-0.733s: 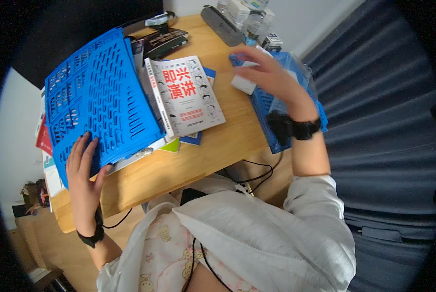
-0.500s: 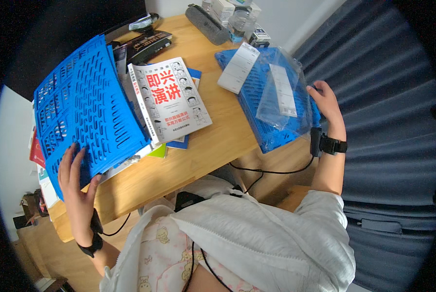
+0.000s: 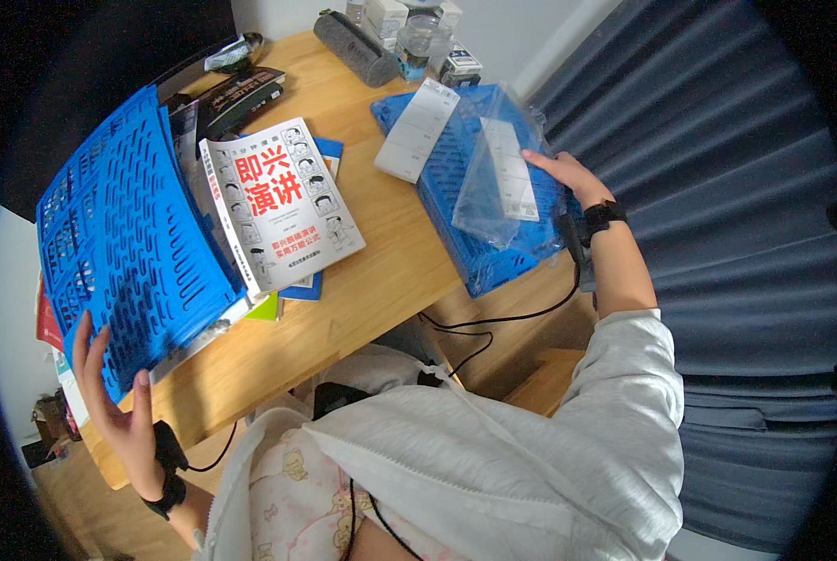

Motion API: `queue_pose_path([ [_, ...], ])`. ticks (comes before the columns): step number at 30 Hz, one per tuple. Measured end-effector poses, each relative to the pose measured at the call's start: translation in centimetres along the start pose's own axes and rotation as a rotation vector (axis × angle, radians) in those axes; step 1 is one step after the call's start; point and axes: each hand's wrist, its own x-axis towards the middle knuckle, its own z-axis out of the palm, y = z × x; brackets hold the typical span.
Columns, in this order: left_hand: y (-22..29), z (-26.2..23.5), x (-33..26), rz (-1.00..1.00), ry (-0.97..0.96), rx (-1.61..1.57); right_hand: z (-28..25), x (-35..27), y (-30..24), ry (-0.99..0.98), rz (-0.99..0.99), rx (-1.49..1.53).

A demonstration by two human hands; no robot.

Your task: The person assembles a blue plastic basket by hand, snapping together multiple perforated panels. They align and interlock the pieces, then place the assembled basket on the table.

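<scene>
At the left of the desk, a blue perforated plastic panel (image 3: 133,234) leans over papers and books. My left hand (image 3: 119,411) is at its near corner, fingers spread and thumb apart; it touches or nearly touches the edge without gripping. To the right lies a stack of blue slotted plastic panels (image 3: 442,187) with a crumpled clear plastic bag (image 3: 479,201) on top. My right hand (image 3: 576,178) reaches over the stack's right side, fingers stretched toward the bag and a white printed paper strip (image 3: 507,173). A second white paper strip (image 3: 418,136) overlaps the stack's far left corner.
Between the panels, a white paperback (image 3: 288,206) lies on other books on the wooden desk (image 3: 381,252). Behind are a dark book (image 3: 241,98), a grey case (image 3: 355,49), a clear jar (image 3: 420,45) and small boxes. A dark curtain (image 3: 718,234) hangs at the right.
My right hand has moved from the stack's right edge inward over the bag. My left hand has slid slightly toward me along the panel's corner, its fingers wider apart. The view has shifted right.
</scene>
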Motion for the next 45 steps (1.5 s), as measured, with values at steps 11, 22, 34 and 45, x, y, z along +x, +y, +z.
queue_pose_path([
  [11,0.2,0.3,0.5,-0.002,0.04,-0.014,-2.0,0.5,0.8,-0.144,0.088,0.133],
  [22,1.9,0.6,2.0,0.045,-0.079,-0.044,-3.6,-2.2,5.6,-0.341,0.089,0.559],
  [34,7.3,3.0,4.7,0.149,-0.296,-0.413,-1.0,-5.9,7.5,-0.184,0.11,0.747],
  [45,14.9,13.9,10.1,0.457,-0.58,-0.286,0.1,-7.3,9.1,-0.197,0.037,0.757],
])
